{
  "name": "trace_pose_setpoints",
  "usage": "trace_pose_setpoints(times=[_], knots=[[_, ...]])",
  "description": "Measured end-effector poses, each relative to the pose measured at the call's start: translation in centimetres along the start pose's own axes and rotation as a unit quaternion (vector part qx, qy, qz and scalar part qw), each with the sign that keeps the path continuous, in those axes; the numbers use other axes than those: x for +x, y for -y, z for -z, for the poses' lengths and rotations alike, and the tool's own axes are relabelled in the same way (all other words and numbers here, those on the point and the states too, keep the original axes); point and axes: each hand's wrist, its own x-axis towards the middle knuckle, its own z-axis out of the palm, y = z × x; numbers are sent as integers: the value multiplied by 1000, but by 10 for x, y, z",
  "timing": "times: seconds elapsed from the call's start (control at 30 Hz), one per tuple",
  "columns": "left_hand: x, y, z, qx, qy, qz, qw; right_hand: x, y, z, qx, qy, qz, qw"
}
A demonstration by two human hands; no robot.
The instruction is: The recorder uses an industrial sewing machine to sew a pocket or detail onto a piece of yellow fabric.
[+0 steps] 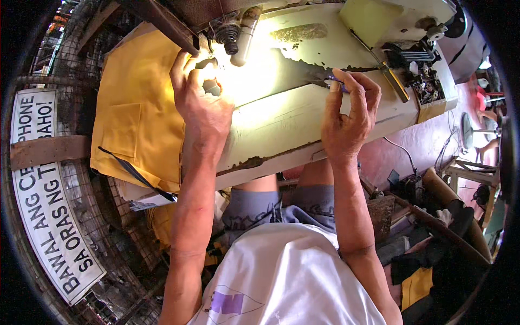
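Observation:
My left hand (205, 105) is raised to the sewing machine head (227, 35), its fingers curled close to the needle area. Glare there hides what is between the fingertips. In my right hand (352, 111), thumb and fingers pinch a small purple-blue tool (337, 83) with dark tips, like thread snips, above the worn pale machine table (281, 122). A large yellow fabric piece (138, 81) with a stitched pocket and a black strap (132, 172) lies left of my left hand, draped over the table's edge.
A yellow-and-black screwdriver (394, 81) lies right of my right hand. Beside it sits a tray of small metal parts (428, 86). Wire mesh with a white sign (49, 206) stands at the left. Fabric scraps (417, 286) and a cardboard tube (455, 208) are at the lower right.

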Motion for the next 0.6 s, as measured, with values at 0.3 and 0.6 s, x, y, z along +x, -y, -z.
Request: trace_pose_setpoints(times=[0.3, 0.6], knots=[[1, 9, -2, 3, 16, -14, 1000, 1, 1, 1, -8, 4, -1, 1000], [4, 8, -1, 34, 27, -24, 999, 0, 0, 0, -10, 4, -5, 1000]])
